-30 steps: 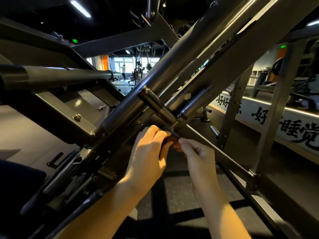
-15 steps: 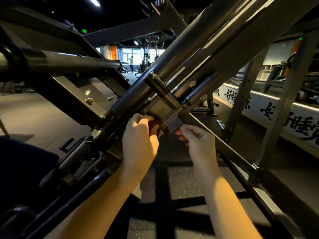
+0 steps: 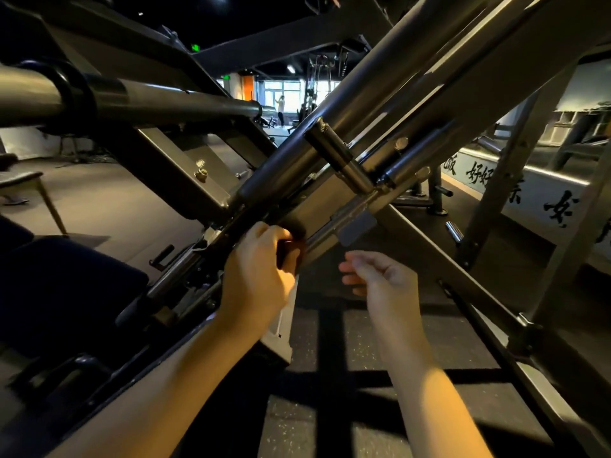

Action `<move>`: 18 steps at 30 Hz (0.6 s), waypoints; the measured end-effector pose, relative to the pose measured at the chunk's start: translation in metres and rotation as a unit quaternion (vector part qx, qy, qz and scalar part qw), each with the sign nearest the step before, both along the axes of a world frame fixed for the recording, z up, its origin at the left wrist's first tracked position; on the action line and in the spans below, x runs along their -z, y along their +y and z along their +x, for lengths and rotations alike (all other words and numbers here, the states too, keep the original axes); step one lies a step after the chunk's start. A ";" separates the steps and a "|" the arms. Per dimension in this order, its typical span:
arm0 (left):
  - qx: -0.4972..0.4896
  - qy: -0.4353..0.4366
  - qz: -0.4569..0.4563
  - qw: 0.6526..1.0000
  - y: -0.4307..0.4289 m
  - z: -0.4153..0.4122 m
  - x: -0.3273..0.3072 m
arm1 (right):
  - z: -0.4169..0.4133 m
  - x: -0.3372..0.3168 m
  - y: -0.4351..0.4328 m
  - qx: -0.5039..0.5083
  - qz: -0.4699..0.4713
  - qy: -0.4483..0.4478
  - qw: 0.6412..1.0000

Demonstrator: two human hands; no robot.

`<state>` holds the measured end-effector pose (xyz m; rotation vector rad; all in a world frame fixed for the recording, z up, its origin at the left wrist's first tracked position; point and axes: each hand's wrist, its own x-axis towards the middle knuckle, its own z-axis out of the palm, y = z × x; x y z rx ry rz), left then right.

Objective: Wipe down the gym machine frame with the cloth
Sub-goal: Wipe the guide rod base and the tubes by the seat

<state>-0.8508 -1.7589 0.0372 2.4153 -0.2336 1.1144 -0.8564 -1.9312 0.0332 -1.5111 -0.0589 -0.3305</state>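
Observation:
The gym machine frame (image 3: 373,104) is a set of dark grey steel beams crossing diagonally in front of me. My left hand (image 3: 258,276) grips a small dark reddish cloth (image 3: 291,252) and holds it against the underside of the sloping beam, just below a dark pad. Most of the cloth is hidden by my fingers. My right hand (image 3: 380,279) hovers apart from the frame, under a small grey tab (image 3: 357,228) on the beam, its fingers loosely curled and holding nothing.
A thick horizontal bar (image 3: 148,100) juts in from the left. A dark padded seat (image 3: 56,285) sits at lower left. An upright post (image 3: 568,242) and a low wall with black characters (image 3: 529,190) stand on the right. Rubber floor (image 3: 314,408) lies below.
My left hand slid the cloth down and left along the beam. My right hand let go of the spot near the grey tab and dropped away from the frame.

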 end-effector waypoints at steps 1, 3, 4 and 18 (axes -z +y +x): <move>0.018 0.001 -0.036 0.999 0.010 -0.006 0.002 | -0.002 0.004 0.005 -0.019 -0.009 0.007 1.000; 0.044 0.052 -0.131 0.989 0.022 -0.020 0.004 | -0.008 0.013 0.016 -0.065 -0.024 0.013 0.997; 0.054 0.090 -0.177 0.979 0.026 -0.026 0.005 | -0.011 0.017 0.021 -0.088 -0.031 0.012 0.996; 0.025 0.201 -0.265 0.943 0.086 -0.068 0.008 | -0.019 0.020 0.050 -0.111 -0.011 0.094 0.989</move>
